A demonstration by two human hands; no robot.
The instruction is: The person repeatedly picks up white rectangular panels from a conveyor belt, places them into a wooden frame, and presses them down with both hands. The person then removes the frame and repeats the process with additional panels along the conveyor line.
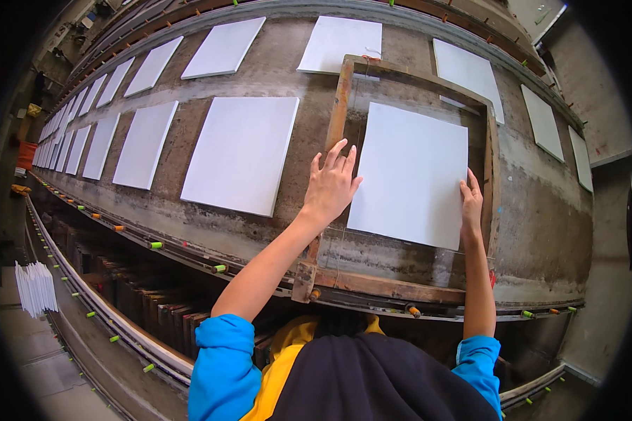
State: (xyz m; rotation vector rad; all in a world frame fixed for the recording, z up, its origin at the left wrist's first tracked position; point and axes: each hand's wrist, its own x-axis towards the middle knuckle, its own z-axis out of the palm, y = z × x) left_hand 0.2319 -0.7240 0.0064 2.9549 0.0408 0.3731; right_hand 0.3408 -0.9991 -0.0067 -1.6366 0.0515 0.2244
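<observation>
A white rectangular stack of sheets or board (409,175) lies flat on the long table, inside a worn wooden frame (338,112). My left hand (332,184) is beside the stack's left edge, over the frame's left bar. Its fingers are spread and hold nothing; whether the thumb tip touches the stack, I cannot tell. At the opposite edge, my right hand (472,205) rests its stretched fingers along the stack's side without gripping it. A small red tie (371,58) sits on the far bar of the frame.
Two rows of similar white rectangles (240,154) run along the stained table (541,231). Green and orange pegs (156,245) line its near rail. Upright wooden frames (147,295) are stored below. A bundle of white sheets (36,288) stands at the lower left.
</observation>
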